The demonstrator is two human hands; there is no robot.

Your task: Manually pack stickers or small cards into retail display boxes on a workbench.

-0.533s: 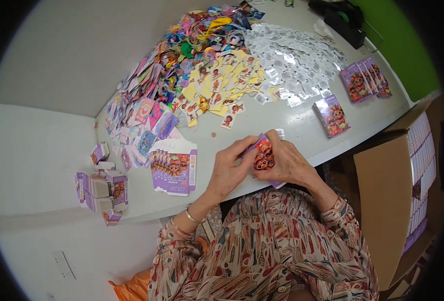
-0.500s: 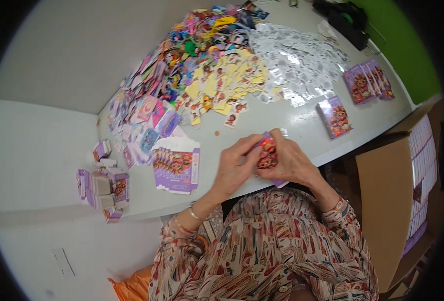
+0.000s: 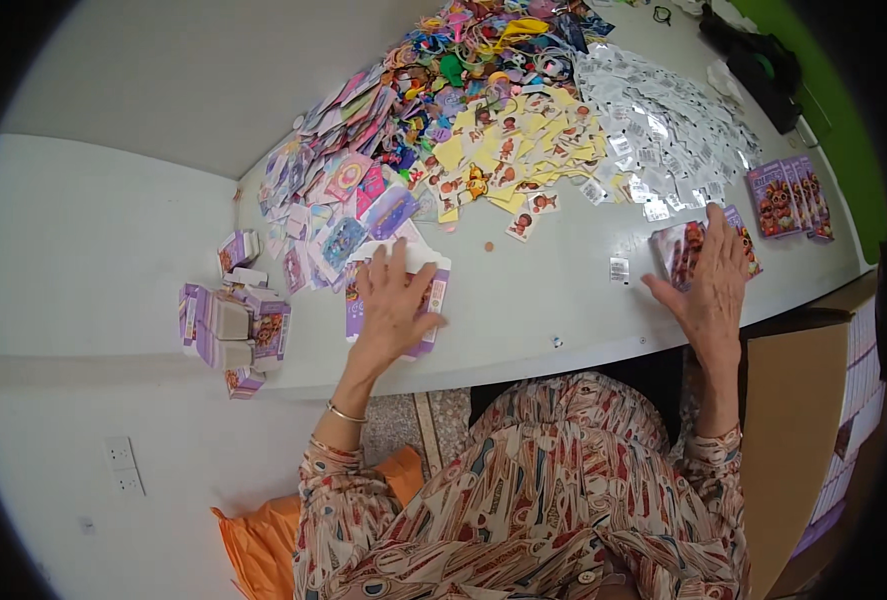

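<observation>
Left hand (image 3: 391, 308) moved to lettered cartons (image 3: 354, 318), right hand (image 3: 715, 288) to box (image 3: 674, 250).

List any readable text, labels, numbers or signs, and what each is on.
None quotable.
Flattened cartons under the left hand: lettering partly covered, too small.
Purple boxes at the right hand: blurred.
Standing box row: lettering too small.
White labels: barcode-like print, too small.

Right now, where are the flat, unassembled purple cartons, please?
In the head view, the flat purple cartons lie on the left part of the table, beneath the left hand, nearer the person than the pastel cards.
</observation>
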